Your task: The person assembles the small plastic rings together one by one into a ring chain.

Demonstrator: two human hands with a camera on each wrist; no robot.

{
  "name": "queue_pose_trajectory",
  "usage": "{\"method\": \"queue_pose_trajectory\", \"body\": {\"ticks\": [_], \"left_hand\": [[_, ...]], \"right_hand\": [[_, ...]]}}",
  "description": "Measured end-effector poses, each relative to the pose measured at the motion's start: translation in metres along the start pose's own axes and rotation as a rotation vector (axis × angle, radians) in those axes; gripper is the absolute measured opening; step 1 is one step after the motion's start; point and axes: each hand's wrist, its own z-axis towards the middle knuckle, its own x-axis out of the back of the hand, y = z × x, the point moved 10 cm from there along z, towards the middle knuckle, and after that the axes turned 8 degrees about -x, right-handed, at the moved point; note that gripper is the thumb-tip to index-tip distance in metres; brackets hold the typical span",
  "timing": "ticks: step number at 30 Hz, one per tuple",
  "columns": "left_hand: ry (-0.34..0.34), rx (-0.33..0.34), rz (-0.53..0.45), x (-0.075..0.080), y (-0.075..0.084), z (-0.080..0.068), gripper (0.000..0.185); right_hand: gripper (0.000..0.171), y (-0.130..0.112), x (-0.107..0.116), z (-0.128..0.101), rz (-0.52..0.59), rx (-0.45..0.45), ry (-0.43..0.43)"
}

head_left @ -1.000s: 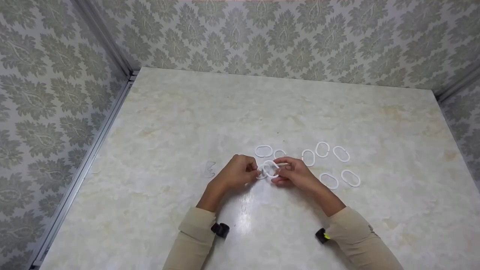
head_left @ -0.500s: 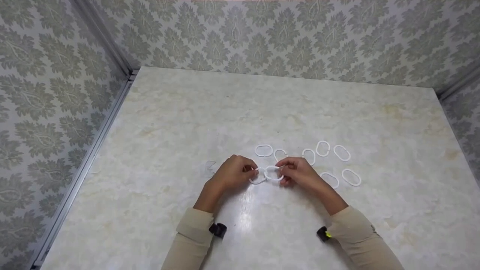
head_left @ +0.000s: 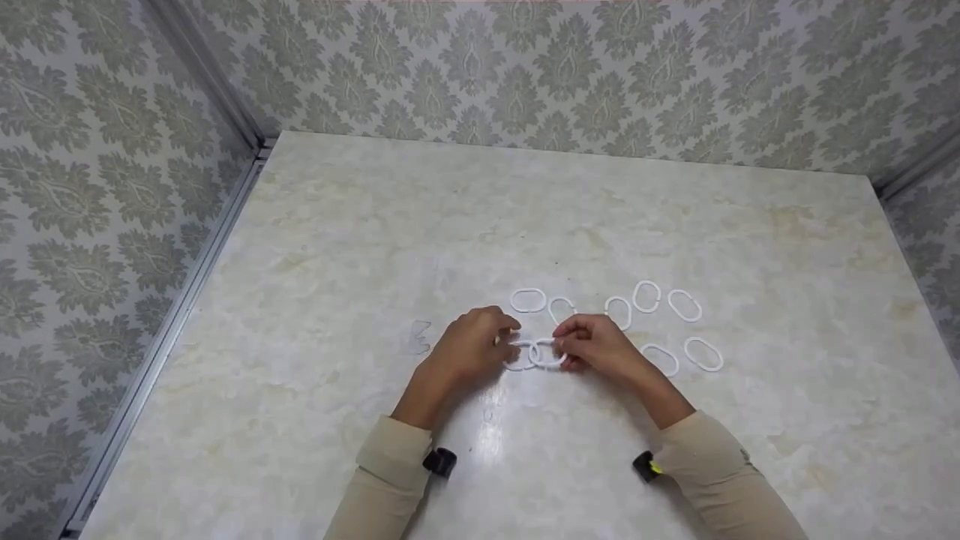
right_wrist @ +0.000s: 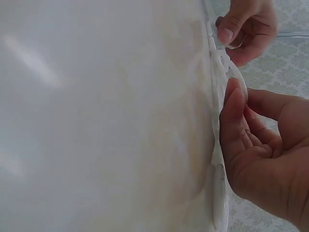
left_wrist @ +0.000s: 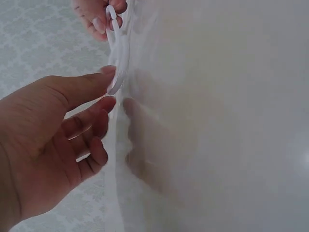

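**Two linked white plastic rings, held low between both hands**

Lowered since a second ago: both hands have brought the pair of rings down from a raised, overlapped hold to lie flat and side by side just over the tabletop (head_left: 375, 247), and the left hand has shifted slightly forward.

Item: two oval white plastic rings (head_left: 534, 354), apparently hooked one through the other; whether they are fully joined cannot be told. Position: between the two hands, touching or just above the marble-look surface.

Left hand (head_left: 474, 346): fingers curled, thumb and forefinger pinching the outer end of the left ring (left_wrist: 119, 67).

Right hand (head_left: 592, 343): fingers curled, thumb and forefinger pinching the outer end of the right ring (right_wrist: 231, 72).

Handling, as a judgement: light, thin, stiff but springy plastic with a smooth, likely slippery surface; a hard squeeze could flex or snap a ring at its opening. Best held as now, by a fingertip pinch across the rim at the far end of each oval, leaving the meeting ends free.

Nearby stock: seven loose rings of the same kind. Two lie just beyond the hands (head_left: 529, 301), three beyond the right hand (head_left: 646, 297), two beside the right hand on its outer side (head_left: 703, 354).

Other: small transparent scrap (head_left: 420, 337) beside the left hand, outer side; beige sleeves (head_left: 390, 480) on both arms.
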Motion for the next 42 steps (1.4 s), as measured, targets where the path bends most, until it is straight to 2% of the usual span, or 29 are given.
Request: {"method": "queue_pose_trajectory", "body": {"ticks": [4,8,12,16,21,31,38,42], "left_hand": [[0.052,-0.076,-0.052,0.004,0.014,0.006,0.032],[0.007,-0.125,-0.082,-0.008,0.028,0.011,0.039],[-0.06,-0.074,-0.08,-0.024,0.028,0.011,0.048],[-0.077,-0.029,-0.086,-0.03,0.024,0.01,0.052],[-0.072,-0.052,-0.073,-0.03,0.025,0.01,0.045],[-0.085,-0.044,-0.041,-0.031,0.024,0.008,0.04],[-0.065,-0.077,-0.053,-0.03,0.026,0.008,0.034],[-0.058,-0.067,-0.063,-0.029,0.024,0.008,0.035]], "right_hand": [[0.021,-0.001,0.001,0.0,-0.015,0.002,0.005],[0.023,0.0,0.001,0.0,-0.014,0.0,0.001],[0.023,0.001,0.0,0.0,0.005,-0.006,-0.007],[0.023,0.0,0.0,0.0,0.007,0.001,-0.003],[0.023,0.0,0.001,0.0,-0.011,0.001,0.004],[0.025,-0.005,0.0,-0.002,-0.04,0.03,-0.025],[0.027,-0.016,0.03,-0.002,-0.118,0.11,0.107],[0.022,-0.021,0.047,0.001,-0.184,0.133,0.191]]}}
